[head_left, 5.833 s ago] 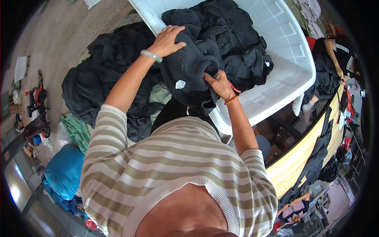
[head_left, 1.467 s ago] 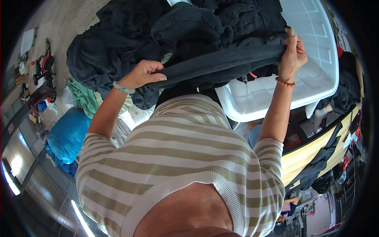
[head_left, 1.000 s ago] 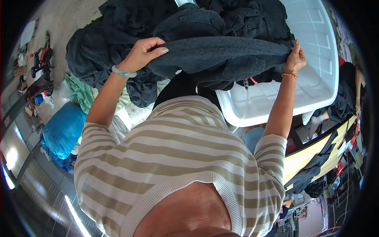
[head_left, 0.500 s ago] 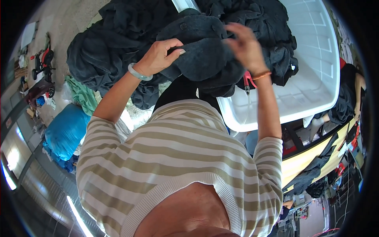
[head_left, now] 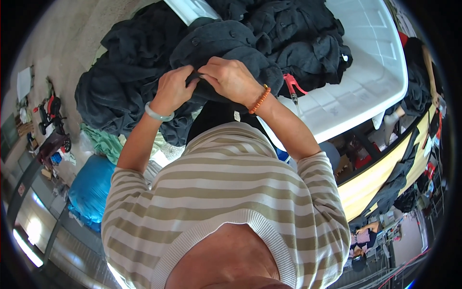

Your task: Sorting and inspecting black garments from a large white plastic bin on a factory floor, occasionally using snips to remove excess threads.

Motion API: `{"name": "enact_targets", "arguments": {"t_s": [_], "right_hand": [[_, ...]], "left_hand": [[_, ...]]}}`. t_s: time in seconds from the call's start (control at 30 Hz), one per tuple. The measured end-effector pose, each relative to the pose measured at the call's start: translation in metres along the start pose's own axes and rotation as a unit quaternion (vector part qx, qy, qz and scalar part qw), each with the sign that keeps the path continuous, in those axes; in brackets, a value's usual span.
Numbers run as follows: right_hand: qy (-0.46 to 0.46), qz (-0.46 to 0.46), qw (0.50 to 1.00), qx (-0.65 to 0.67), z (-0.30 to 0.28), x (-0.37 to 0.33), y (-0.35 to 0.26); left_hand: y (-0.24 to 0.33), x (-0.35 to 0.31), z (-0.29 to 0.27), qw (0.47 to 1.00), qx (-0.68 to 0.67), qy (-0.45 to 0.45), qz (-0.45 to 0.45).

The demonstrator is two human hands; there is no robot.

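A dark, nearly black garment with round buttons (head_left: 211,41) lies bunched before me, on a heap of similar dark cloth. My left hand (head_left: 174,91), with a pale bangle at the wrist, pinches a small fold of it. Close against it, my right hand (head_left: 231,81), wearing an orange bead bracelet, is closed on the same fold. The fingertips nearly meet, and the cloth between them is mostly hidden. Just right of my right hand, a red-handled tool with a metal nozzle (head_left: 292,88) rests at the edge of the pile.
A white plastic tub (head_left: 361,108) holds part of the dark pile (head_left: 308,55) at the right. More dark cloth (head_left: 110,96) spills left. A blue bundle (head_left: 91,185) and green cloth (head_left: 102,143) lie on the left. A wooden table (head_left: 370,192) stands right; another person's arm (head_left: 429,72) shows beyond.
My right hand has come left and down from the garment's far right side to meet my left hand. My left hand has shifted slightly left and down. The view has shifted too.
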State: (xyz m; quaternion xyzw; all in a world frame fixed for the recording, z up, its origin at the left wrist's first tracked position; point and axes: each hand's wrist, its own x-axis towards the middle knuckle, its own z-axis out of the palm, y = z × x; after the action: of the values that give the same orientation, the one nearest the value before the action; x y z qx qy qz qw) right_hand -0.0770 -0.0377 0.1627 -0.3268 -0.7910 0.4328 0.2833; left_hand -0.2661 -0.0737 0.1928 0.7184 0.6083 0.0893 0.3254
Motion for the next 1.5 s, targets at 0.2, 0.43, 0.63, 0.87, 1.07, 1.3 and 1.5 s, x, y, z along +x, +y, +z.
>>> {"name": "enact_targets", "arguments": {"t_s": [0.2,0.43,0.63,0.87,1.07,1.3,1.5], "right_hand": [[0.111,0.006,0.994,0.001,0.003,0.006,0.017],[0.051,0.074,0.995,0.043,0.002,0.038,0.038],[0.054,0.038,0.997,-0.027,0.016,0.047,0.052],[0.090,0.057,0.990,-0.093,0.030,0.042,0.035],[0.036,0.043,0.991,-0.123,0.016,0.040,0.028],[-0.007,0.096,0.991,-0.097,0.029,0.045,0.042],[-0.038,0.064,0.991,-0.109,0.022,0.046,0.043]], "left_hand": [[-0.024,0.030,-0.014,0.990,-0.080,-0.105,-0.040],[-0.060,0.064,0.016,0.911,-0.379,0.097,-0.129],[-0.062,0.082,0.031,0.892,-0.417,0.099,-0.147],[-0.067,0.062,0.018,0.833,-0.510,0.014,-0.213],[-0.080,0.055,0.016,0.917,-0.390,0.021,-0.075],[-0.053,0.043,0.011,0.979,-0.184,0.046,0.072],[-0.050,0.051,0.007,0.987,-0.128,0.059,0.081]]}}
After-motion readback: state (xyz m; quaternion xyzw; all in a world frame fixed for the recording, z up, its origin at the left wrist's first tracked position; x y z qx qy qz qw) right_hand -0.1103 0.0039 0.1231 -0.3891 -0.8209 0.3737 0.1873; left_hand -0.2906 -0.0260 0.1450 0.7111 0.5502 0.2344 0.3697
